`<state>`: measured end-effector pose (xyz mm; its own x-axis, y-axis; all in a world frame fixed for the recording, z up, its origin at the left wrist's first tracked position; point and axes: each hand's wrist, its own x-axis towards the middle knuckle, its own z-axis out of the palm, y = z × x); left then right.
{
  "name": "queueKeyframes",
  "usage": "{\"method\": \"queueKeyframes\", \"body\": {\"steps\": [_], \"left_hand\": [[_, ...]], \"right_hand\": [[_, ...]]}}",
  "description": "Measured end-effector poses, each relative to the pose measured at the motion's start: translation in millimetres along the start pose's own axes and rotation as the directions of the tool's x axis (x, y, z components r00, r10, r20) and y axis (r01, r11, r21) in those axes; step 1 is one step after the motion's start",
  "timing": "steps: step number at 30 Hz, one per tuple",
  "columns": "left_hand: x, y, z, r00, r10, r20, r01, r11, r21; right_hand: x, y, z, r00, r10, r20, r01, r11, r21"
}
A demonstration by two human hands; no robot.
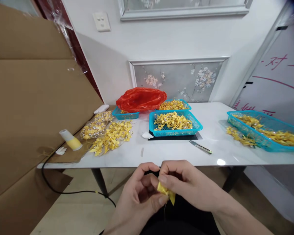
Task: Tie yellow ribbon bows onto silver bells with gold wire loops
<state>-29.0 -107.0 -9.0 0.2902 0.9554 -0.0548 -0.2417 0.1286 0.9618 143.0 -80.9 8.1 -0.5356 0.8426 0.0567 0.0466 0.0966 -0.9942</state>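
Note:
A small yellow ribbon bow [163, 189] is pinched between my two hands, just in front of the table's near edge. My left hand [144, 195] has its thumb and fingers closed on the bow's lower left side. Fingers of my right hand [183, 181] press on its upper right side, and one pointed ribbon tail hangs below them. A thin thread dangles beneath the bow. Part of the bow is hidden behind my fingers. Beyond my hands lies a loose pile of yellow ribbon bows [114, 135] with silvery bits among them.
Blue baskets [175, 132] of yellow pieces stand mid-table, another blue basket [271, 143] at right. A red plastic bag [140, 99] covers one behind. A utility knife [200, 147] lies near the front. Left are a thread cone [71, 140], a black cable [75, 192] and cardboard [31, 98].

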Motion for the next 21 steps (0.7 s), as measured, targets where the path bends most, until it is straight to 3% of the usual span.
{"method": "queueKeyframes", "body": {"steps": [10,14,18,21], "left_hand": [[-17,-5,-11.1,0.995,0.033,0.093,-0.024,0.995,-0.095],[-16,-2,-9.8,1.0,-0.004,0.026,0.005,0.999,-0.035],[-11,-1,-7.8,0.996,-0.084,-0.015,0.082,0.994,-0.077],[-8,1,-6.7,0.992,-0.115,-0.054,0.105,0.981,-0.166]], "right_hand": [[-1,-2,15,1.0,0.015,-0.022,-0.016,0.999,-0.045],[1,-5,13,1.0,0.003,0.014,-0.001,0.992,-0.129],[2,4,6,0.999,-0.023,0.046,0.024,0.999,-0.025],[-6,18,0,0.998,0.029,-0.057,-0.021,0.992,0.127]]}}
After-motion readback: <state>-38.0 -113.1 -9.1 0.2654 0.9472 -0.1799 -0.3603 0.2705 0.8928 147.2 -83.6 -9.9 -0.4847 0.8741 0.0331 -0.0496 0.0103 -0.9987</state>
